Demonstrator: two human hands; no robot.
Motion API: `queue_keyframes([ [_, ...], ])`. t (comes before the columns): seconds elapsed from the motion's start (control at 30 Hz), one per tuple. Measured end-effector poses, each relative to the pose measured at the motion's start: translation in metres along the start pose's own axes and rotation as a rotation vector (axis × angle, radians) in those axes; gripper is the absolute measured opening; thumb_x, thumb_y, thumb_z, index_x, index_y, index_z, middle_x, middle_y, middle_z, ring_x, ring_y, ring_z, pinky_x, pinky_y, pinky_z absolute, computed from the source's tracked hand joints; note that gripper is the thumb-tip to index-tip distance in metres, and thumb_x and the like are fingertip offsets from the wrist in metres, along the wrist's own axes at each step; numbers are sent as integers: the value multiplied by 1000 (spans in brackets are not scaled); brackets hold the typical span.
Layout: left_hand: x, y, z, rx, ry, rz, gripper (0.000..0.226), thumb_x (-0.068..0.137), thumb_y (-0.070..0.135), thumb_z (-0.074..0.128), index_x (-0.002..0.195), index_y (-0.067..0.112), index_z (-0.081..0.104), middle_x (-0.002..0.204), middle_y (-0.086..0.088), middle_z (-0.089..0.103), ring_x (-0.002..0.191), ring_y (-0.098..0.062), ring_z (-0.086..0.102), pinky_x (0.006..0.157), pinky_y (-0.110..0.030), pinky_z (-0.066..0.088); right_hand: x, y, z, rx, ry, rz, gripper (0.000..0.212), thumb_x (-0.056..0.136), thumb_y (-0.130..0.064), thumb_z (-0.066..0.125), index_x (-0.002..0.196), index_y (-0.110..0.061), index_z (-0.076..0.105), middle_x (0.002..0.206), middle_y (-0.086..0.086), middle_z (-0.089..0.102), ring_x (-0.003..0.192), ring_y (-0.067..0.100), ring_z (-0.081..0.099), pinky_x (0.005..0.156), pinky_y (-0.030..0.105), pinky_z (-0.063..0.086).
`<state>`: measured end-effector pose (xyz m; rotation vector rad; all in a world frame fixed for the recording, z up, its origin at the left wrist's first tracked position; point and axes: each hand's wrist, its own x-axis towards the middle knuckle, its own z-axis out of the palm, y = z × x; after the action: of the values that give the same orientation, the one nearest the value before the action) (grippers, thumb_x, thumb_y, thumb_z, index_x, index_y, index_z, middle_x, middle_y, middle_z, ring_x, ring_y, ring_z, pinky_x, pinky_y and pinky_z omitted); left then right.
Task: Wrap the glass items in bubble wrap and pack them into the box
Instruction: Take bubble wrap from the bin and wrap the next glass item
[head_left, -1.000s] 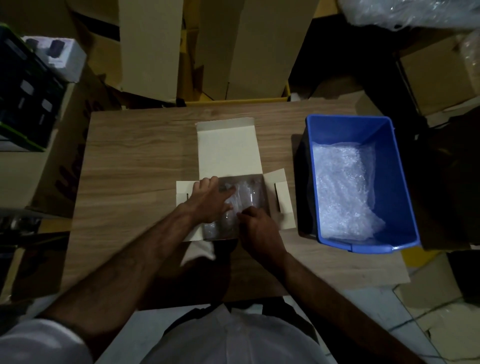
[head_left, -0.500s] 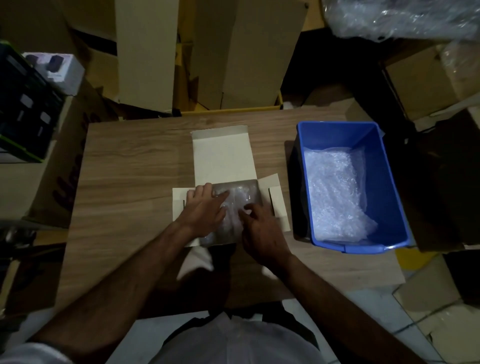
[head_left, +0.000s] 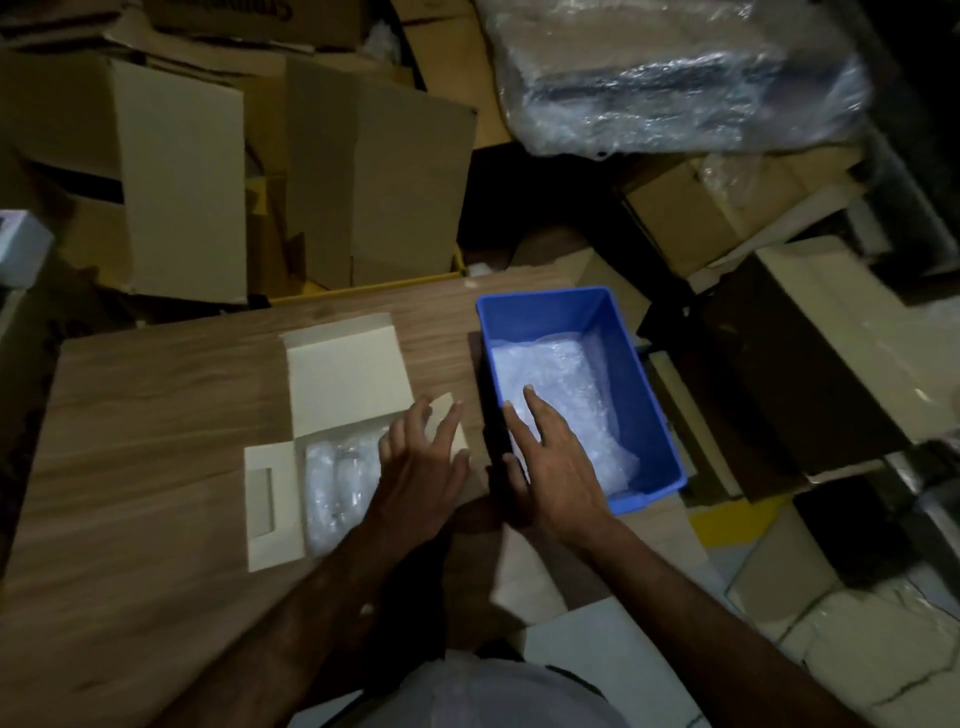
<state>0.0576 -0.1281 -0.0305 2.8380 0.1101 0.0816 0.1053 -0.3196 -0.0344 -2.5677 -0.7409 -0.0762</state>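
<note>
Now that both my hands have come off the wrapped glasses (head_left: 340, 483) in the box (head_left: 272, 501), my right hand (head_left: 545, 462) reaches flat-fingered into the blue bin (head_left: 649, 395) for more bubble wrap (head_left: 566, 374); my left hand (head_left: 421, 462) rests relaxed on the box flap (head_left: 457, 431), holding nothing.

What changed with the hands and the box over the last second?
Both hands left the wrapped glass items. The right hand moved right, over the blue bin; the left hand shifted onto the box's right flap. The box, wrapped items and bin stayed put.
</note>
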Motion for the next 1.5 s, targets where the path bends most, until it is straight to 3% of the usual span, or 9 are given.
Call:
queue_keyframes([
  [0.2, 26, 56, 24, -30, 80, 123, 59, 94, 38, 49, 147, 10, 51, 152, -31, 40, 130, -46, 48, 101, -50, 43, -13, 62, -20, -58, -104, 98, 65, 96, -33, 56, 155, -12, 38, 161, 24, 30, 142, 41, 40, 111, 47, 41],
  [0.37, 46, 72, 44, -4, 9, 98, 64, 88, 35, 49, 144, 4, 53, 151, -36, 38, 128, -51, 52, 98, -55, 49, -2, 104, -35, -140, -534, 323, 93, 91, -41, 68, 162, -28, 9, 168, 15, 4, 151, 37, 20, 114, 46, 37],
  [0.6, 53, 75, 60, -22, -37, 12, 76, 77, 12, 62, 151, 10, 44, 159, -33, 25, 143, -47, 37, 108, -57, 42, 27, 126, -15, -412, -840, 153, 100, 90, -17, 70, 161, -30, 1, 165, 25, 1, 136, 45, 44, 102, 49, 46],
  [0.77, 51, 71, 62, -69, -28, 42, 78, 84, 9, 66, 155, 11, 35, 162, -33, 13, 148, -47, 24, 112, -57, 33, 30, 134, -9, -316, -738, 38, 66, 101, -17, 51, 160, -22, 21, 151, 21, 31, 121, 37, 52, 93, 46, 49],
  [0.9, 52, 71, 63, -82, -37, 37, 76, 84, 11, 59, 156, 12, 34, 163, -32, 11, 150, -45, 19, 113, -58, 34, 30, 133, -12, -314, -625, 7, 47, 105, -25, 41, 152, -26, 40, 156, 16, 32, 128, 34, 46, 95, 45, 51],
  [1.1, 52, 74, 60, -99, -33, 25, 78, 84, 7, 62, 156, 15, 33, 164, -30, 9, 151, -44, 19, 114, -57, 33, 30, 131, -28, -299, -537, 41, 56, 101, -30, 48, 155, -27, 35, 165, 18, 21, 141, 39, 36, 109, 45, 39],
  [1.23, 52, 73, 55, -104, -51, 41, 81, 86, 13, 63, 159, 17, 27, 166, -26, 6, 153, -41, 14, 117, -54, 28, 21, 131, -38, -295, -279, 18, 48, 93, -26, 60, 140, -22, 58, 148, 23, 51, 123, 44, 56, 97, 49, 48],
  [1.3, 50, 71, 48, -117, -69, 67, 83, 87, 21, 63, 160, 17, 23, 167, -22, 3, 153, -39, 13, 119, -51, 24, 16, 130, -44, -254, -184, 25, 44, 94, -30, 54, 136, -22, 63, 142, 21, 57, 122, 42, 57, 97, 50, 50],
  [1.5, 40, 65, 35, -181, -177, 146, 113, 74, 54, 69, 161, 35, -1, 169, -5, -11, 155, -32, 3, 123, -54, 18, 12, 109, -63, -197, 13, 54, 49, 100, -40, 37, 143, -29, 57, 151, 11, 50, 141, 34, 39, 120, 58, 21],
])
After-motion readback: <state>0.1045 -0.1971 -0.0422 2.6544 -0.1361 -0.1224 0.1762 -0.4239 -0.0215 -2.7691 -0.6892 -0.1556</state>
